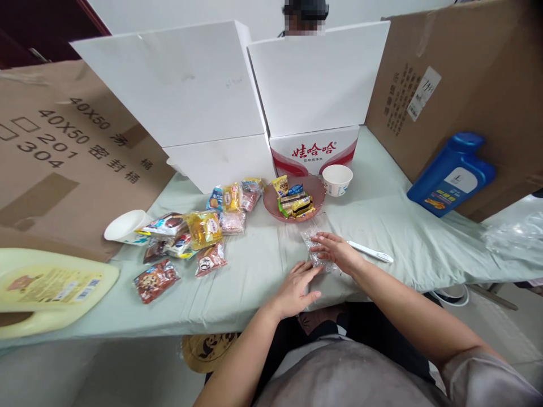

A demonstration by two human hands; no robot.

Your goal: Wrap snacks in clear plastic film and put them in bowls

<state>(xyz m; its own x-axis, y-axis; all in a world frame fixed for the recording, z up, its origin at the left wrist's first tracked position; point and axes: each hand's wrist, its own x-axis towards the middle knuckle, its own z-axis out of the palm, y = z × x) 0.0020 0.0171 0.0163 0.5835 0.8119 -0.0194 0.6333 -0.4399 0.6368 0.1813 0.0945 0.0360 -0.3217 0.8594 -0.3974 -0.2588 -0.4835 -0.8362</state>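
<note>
Head view shows the left hand (293, 290) and right hand (337, 252), fingers loosely extended, apparently gripping nothing, at clear plastic (326, 264) before the pink bowl (272, 201), seemingly flattening it; lifting would call for curled fingers.

Left of the left grip (298, 289), cloth (250, 282) lies free until snack packets (211, 260).
</note>
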